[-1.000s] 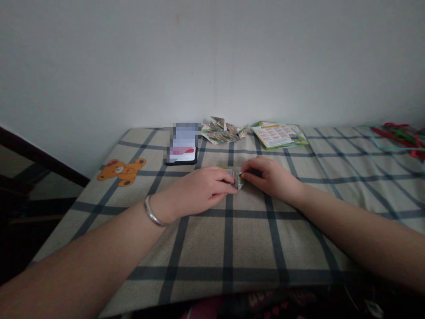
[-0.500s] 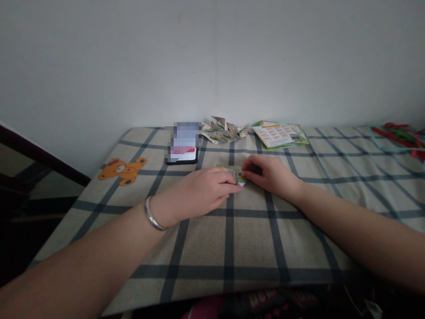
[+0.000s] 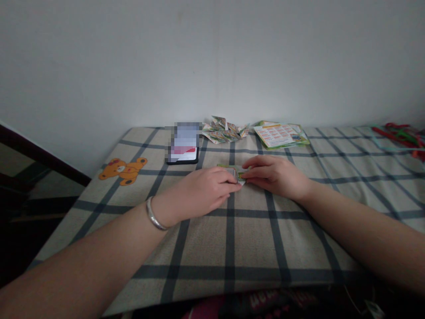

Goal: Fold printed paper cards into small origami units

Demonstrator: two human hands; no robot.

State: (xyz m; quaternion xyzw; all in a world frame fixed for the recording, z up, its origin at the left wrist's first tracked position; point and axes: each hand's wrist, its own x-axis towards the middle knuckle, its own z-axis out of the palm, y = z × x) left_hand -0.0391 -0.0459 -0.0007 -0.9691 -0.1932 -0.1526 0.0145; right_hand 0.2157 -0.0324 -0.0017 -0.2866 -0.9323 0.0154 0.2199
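Observation:
A small folded piece of printed paper (image 3: pixel 231 170), green and white, lies on the checked cloth between my hands, mostly covered by them. My left hand (image 3: pixel 207 190), with a silver bangle on the wrist, presses on its left and near part, fingertips and thumb at the paper. From the right, my right hand (image 3: pixel 275 175) has its fingertips on the paper's right end, the fingers close together and the thumb below. The fingers of both hands nearly meet over it.
Several folded paper pieces (image 3: pixel 226 133) lie near the wall, beside a phone (image 3: pixel 183 153). Right of them is a stack of printed sheets (image 3: pixel 279 135). A bear-shaped cutout (image 3: pixel 123 170) lies at left. Red and green items (image 3: pixel 398 135) sit at the far right.
My right hand's fingers have straightened from a curled pinch and now reach further over the paper's right end. The left hand stays in place on the paper.

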